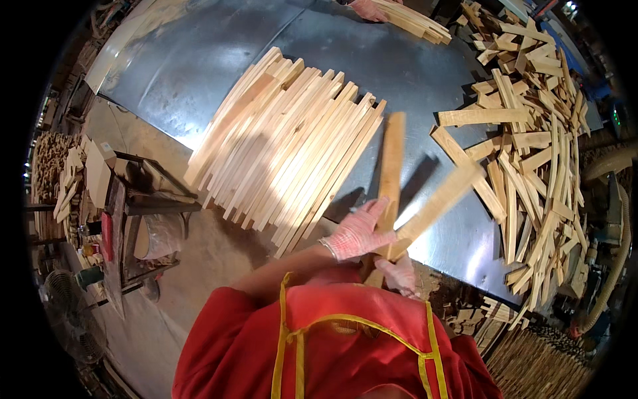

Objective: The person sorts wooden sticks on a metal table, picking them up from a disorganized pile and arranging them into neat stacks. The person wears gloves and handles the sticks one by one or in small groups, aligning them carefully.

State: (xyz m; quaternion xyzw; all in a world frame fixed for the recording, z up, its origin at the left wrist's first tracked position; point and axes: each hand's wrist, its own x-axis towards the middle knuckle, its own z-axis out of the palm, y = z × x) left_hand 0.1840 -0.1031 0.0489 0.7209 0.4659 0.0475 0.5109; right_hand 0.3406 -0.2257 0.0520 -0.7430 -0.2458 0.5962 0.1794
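Note:
Two wooden slats cross low in front of my chest at the table's near edge. My left hand [359, 234], in a pinkish-white knit glove, is closed around the lower part of the more upright slat [393, 149]. The other slat [446, 198] slants up to the right, blurred by motion. Its lower end lies by my gloved right hand [400, 274], which appears to grip it; part of that hand's fingers is hidden. To the left of both slats, a row of pale wooden slats [292, 136] lies side by side on the metal tabletop [166, 80].
A jumbled heap of slats [531, 139] covers the table's right side. Beyond the far edge, another person's gloved hand [369, 9] is at a small bundle of slats [415, 23]. A wooden stand [119, 233] and a fan [66, 299] are at the left.

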